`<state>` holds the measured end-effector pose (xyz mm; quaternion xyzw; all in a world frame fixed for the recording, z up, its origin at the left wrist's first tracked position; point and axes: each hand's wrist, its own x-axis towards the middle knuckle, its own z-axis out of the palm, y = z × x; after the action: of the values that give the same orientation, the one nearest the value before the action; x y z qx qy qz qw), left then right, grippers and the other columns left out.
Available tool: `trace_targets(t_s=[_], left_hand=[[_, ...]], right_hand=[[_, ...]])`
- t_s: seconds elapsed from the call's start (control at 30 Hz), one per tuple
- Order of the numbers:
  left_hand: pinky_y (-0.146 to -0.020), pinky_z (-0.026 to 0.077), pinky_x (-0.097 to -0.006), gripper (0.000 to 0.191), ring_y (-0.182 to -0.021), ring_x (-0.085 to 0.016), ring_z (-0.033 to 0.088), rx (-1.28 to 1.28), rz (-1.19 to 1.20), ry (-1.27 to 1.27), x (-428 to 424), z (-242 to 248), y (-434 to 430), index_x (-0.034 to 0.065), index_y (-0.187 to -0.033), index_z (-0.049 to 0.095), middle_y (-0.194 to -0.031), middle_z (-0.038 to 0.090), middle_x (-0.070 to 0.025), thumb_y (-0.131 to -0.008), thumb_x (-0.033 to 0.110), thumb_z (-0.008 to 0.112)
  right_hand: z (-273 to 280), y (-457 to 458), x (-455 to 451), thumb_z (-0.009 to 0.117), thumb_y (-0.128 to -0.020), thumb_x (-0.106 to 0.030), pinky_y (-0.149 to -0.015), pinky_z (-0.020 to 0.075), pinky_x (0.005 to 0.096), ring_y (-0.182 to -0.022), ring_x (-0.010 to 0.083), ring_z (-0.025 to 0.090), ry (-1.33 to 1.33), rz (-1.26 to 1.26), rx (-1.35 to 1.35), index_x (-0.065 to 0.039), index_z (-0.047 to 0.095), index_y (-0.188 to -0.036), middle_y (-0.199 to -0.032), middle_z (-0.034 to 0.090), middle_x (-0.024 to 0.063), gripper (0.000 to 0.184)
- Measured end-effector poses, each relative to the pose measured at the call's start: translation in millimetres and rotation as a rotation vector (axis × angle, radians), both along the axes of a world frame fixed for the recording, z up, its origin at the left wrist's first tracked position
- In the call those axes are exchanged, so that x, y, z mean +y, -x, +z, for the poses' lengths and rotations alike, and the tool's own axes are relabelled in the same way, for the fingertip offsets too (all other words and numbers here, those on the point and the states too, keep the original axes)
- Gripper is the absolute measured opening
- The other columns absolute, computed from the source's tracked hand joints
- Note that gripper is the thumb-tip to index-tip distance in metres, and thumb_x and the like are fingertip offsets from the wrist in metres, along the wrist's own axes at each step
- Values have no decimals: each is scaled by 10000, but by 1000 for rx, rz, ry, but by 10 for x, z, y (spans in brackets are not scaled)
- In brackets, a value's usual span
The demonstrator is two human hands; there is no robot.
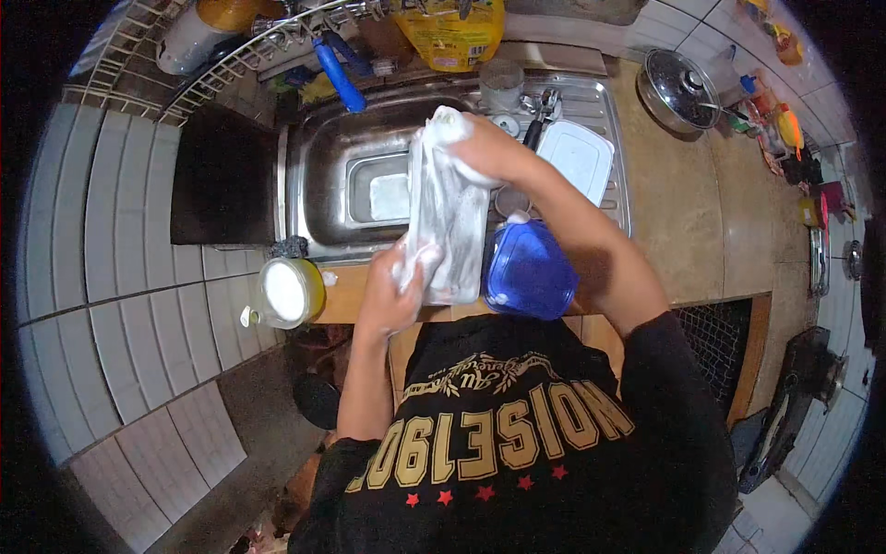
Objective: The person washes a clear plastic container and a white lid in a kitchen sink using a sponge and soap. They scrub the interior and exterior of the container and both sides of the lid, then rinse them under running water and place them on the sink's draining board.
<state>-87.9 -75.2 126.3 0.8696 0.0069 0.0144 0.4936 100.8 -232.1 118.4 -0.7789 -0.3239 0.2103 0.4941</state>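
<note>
My left hand [394, 287] grips the near left edge of a clear plastic container [453, 228], which is tilted over the sink's right side and coated in white suds. At its far end, my right hand [488, 145] is closed around a foam-covered sponge [446, 121], mostly hidden by lather and fingers. A blue plastic container [531, 270] sits close by on the right, with a blob of foam on its rim. Behind the hands lies the stainless-steel sink [322, 173], and a smaller rectangular container [377, 187] rests in its basin.
A white lid [578, 159], a glass jar [502, 83] and utensils [543, 114] occupy the ribbed drainboard. Left of the counter edge stands a tub of white paste [291, 292], beside a steel-wool pad [288, 247]. A lidded pot [678, 90] stands far right. A wire rack [228, 69] overhangs the left.
</note>
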Motion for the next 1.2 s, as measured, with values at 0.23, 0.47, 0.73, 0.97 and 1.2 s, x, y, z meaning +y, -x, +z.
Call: trace_targets(t_s=[0.23,0.47,0.73,0.97,1.2], left_hand=[[-767,478,-306,320,-904,-191,581,-91,382,331,69,-489,233,-23,-1196,471,-1010,597,-135,-903,101,502],[-465,393,-225,314,-583,-103,502,-40,755,663,-60,-415,-44,20,-1211,444,-933,589,-82,-948,180,504],[-701,488,-388,225,-789,-356,621,-373,435,404,-118,-1173,3,-56,-1019,573,-888,622,-212,-824,40,518],[-612,496,-454,218,-678,-392,627,-224,-75,-153,109,-668,-133,39,-1041,586,-772,633,-209,-825,50,558],[-592,478,-485,282,-630,-391,605,-54,-185,-483,610,-1019,-65,78,-1117,567,-689,612,-204,-841,128,540]], right_hand=[[-601,-10,65,555,-877,-266,-865,472,349,-956,162,593,-734,-101,982,-88,599,-1082,-1066,606,76,275],[-906,752,236,430,-941,-310,-927,449,408,-1022,245,586,-968,-497,1338,-68,532,-1164,-1117,601,121,345],[-814,1287,153,301,-953,-363,-843,501,381,-915,247,618,-1216,-249,1454,-35,530,-1115,-998,619,133,432],[-861,1477,-72,426,-933,-259,-827,500,361,-946,244,590,-983,-382,1358,7,504,-1112,-1053,575,127,330],[-275,750,-848,440,-928,-318,-1034,374,488,-1149,404,492,-1362,-503,1434,81,383,-1286,-1239,493,266,539]])
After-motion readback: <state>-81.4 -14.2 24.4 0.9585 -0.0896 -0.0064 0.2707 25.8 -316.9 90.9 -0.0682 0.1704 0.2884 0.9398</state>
